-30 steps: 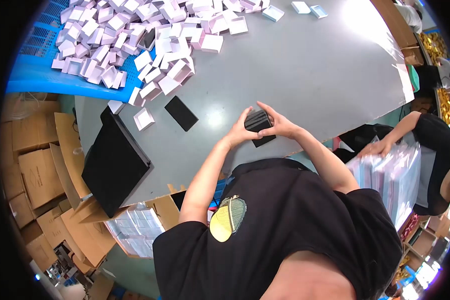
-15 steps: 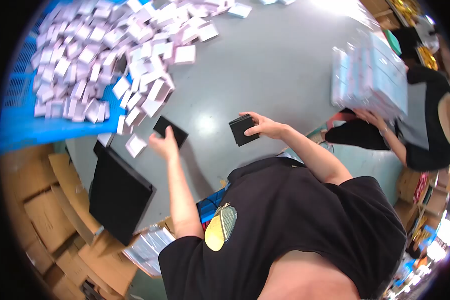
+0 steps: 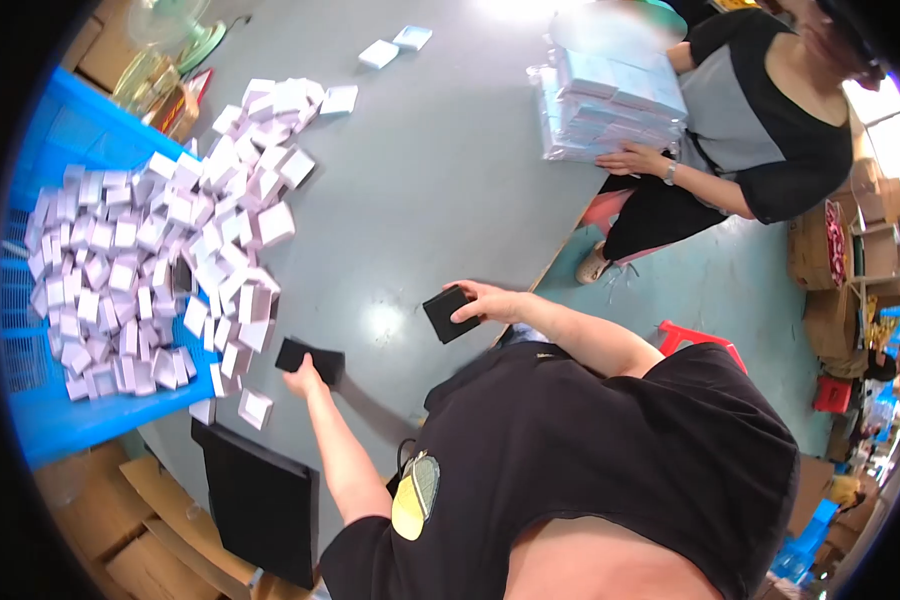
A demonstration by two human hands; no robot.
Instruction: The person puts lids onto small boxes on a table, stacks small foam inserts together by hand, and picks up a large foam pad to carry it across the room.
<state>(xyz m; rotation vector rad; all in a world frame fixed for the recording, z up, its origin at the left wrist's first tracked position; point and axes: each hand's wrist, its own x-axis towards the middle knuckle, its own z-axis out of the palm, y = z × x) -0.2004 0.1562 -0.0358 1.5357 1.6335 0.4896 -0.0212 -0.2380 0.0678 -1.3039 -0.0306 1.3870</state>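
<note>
My left hand [image 3: 305,378] is closed on a flat black rectangular piece [image 3: 324,365] low over the grey table. My right hand [image 3: 485,303] grips a small stack of black square pieces [image 3: 442,316], thumb on top and fingers behind. What the pieces are made of cannot be made out. Close to my left hand lies a single white open box [image 3: 255,408], apart from a heap of small white boxes [image 3: 205,215]. Below that hand, at the table's edge, is a large black flat-sided block [image 3: 255,500].
A blue plastic crate [image 3: 80,430] lies on its side at left, boxes spilling onto the table [image 3: 420,180]. At right, a co-worker [image 3: 760,110] has hands on a wrapped stack of pale blue packs [image 3: 615,95]. Cardboard boxes [image 3: 100,500] stand lower left; a red stool [image 3: 700,335] is behind me.
The camera view has turned, shifting the whole scene. Both hands keep hold of their black pieces, and the left piece now lies more level. The co-worker's wrapped stack appears farther up in view.
</note>
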